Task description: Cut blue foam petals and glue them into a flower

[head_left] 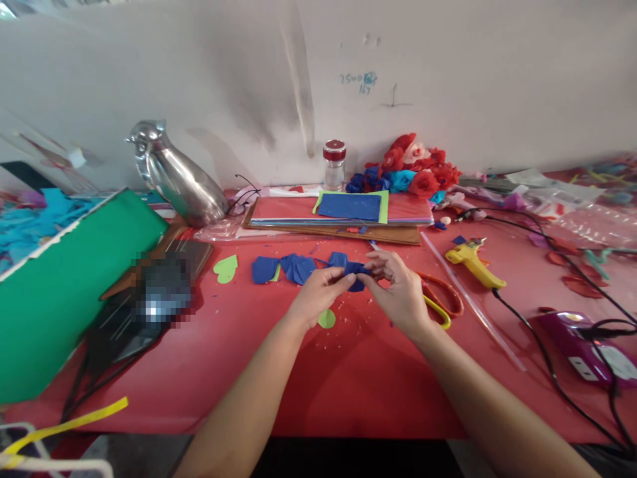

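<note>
Between my two hands is a small piece of blue crepe paper [356, 285], pinched at both sides. My left hand [318, 295] grips its left edge with thumb and forefinger. On the other side my right hand [398, 289] pinches the right edge. Just left of them lie several cut blue paper pieces [297, 268] on the red table. A green paper heart [226, 269] is further left, and a green paper circle [327, 319] sits below my left hand. Scissors [442, 299] with red and yellow handles lie beside my right hand, partly hidden by it.
A stack of coloured paper [403, 211] is behind my hands, with paper roses [423, 176] beyond it. On the right are a yellow glue gun [475, 262], a clear stick [472, 305] and a purple power strip [572, 345] with cables. Left stand a metal jug [182, 179] and a green box [74, 299].
</note>
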Available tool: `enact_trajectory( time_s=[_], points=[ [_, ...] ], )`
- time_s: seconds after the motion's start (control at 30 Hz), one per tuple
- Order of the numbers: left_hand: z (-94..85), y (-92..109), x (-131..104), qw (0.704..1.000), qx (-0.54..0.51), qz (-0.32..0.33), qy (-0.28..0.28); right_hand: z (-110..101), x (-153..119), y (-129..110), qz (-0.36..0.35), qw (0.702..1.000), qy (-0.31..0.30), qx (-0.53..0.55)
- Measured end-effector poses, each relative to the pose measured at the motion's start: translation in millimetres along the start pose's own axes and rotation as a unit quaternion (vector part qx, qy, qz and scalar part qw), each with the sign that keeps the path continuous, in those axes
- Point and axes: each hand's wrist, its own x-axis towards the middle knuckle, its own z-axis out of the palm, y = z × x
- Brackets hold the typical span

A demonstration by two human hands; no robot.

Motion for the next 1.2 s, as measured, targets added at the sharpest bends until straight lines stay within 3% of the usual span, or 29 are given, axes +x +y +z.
enact_trajectory(
  time_s=[0.13, 0.63, 0.77, 0.93, 1.2],
  points=[
    [1.0, 1.8, -0.5, 0.998, -0.059, -0.014, -0.035, -2.5, 0.3, -0.1, -0.043, 0.999, -0.007, -0.023],
    [-0.1, -0.8, 0.3, 0.998, -0.053, -0.02, -0.024, -8.6, 1.7, -6.4, -0.095, 0.993, -0.014, -0.075],
    [2.1, 2.7, -1.0, 0.997, -0.073, -0.009, -0.029, -10.5, 4.2, -12.0, -0.05, 0.997, 0.0, -0.052],
    [3.6, 2.3, -0.5, 0.995, -0.094, 0.015, -0.003, -11.8, 4.8, -14.3, 0.047, 0.994, -0.087, 0.051],
    [2.8, 2.6, 0.0, 0.996, -0.06, 0.048, 0.046, -6.7, 1.9, -14.8, 0.098, 0.987, -0.07, 0.108]
  ],
)
